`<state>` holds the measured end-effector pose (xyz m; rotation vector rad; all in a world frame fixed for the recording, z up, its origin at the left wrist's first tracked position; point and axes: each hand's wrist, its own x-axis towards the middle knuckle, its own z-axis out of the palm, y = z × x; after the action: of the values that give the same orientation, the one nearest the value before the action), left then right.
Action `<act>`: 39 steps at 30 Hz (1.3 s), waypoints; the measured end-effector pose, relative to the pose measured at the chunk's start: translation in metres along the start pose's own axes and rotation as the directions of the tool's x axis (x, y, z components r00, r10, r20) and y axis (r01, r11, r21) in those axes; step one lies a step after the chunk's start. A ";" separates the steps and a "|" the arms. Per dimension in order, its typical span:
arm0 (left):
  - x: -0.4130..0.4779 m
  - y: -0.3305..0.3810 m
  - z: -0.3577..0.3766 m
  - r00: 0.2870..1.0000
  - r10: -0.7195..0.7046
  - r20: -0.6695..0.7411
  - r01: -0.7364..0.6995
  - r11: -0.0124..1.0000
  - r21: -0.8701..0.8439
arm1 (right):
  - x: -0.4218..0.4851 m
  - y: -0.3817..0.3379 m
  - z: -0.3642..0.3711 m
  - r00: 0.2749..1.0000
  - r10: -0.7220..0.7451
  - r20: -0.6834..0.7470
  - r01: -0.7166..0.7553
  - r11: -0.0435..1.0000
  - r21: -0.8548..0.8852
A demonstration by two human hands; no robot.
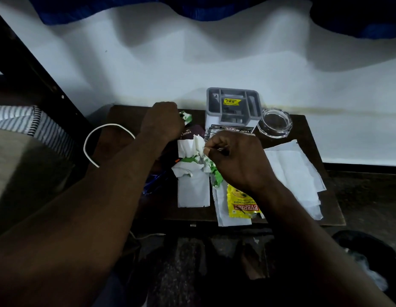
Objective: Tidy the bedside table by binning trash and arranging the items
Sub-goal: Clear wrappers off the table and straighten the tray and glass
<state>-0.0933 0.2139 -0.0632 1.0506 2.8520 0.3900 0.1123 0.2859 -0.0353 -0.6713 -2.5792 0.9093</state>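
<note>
On the dark wooden bedside table [334, 209] lies a heap of crumpled white and green paper [192, 158]. My left hand [162, 120] grips a small crumpled green-and-white wad [186, 117] at the table's back. My right hand [236, 158] pinches the edge of the crumpled heap, with a thin dark stick-like thing between its fingers. A yellow masala sachet [241, 203] lies below my right wrist on flat white paper slips [192, 191]. A maroon packet [191, 132] lies partly under the heap.
A grey compartmented organiser [232, 107] stands at the table's back, a clear glass jar [275, 124] to its right. Flat white sheets [296, 173] cover the right side. A white cable [99, 138] loops at the left, beside a striped cloth [26, 120]. A dark bin [369, 258] sits lower right.
</note>
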 end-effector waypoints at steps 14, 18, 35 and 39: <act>-0.032 0.033 -0.051 0.946 0.016 -0.323 -0.161 0.889 -0.429 | -0.001 0.003 0.001 0.996 0.006 0.094 -0.007 1.000 0.009; -0.052 0.035 -0.067 0.976 0.009 -0.217 -0.108 0.888 -0.447 | -0.005 0.000 0.002 0.984 0.024 0.176 -0.020 1.000 -0.023; -0.142 0.008 -0.046 0.984 0.066 0.163 -0.008 0.942 -0.337 | -0.016 -0.010 0.002 0.968 0.011 0.252 0.033 0.985 -0.172; -0.126 0.023 -0.039 0.992 0.105 0.072 -0.090 0.979 -0.184 | -0.016 -0.009 0.003 0.958 -0.018 0.287 0.095 0.962 -0.256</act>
<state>0.0115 0.1411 -0.0211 1.1456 2.6422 0.5864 0.1214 0.2698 -0.0336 -0.5657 -2.9970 0.6854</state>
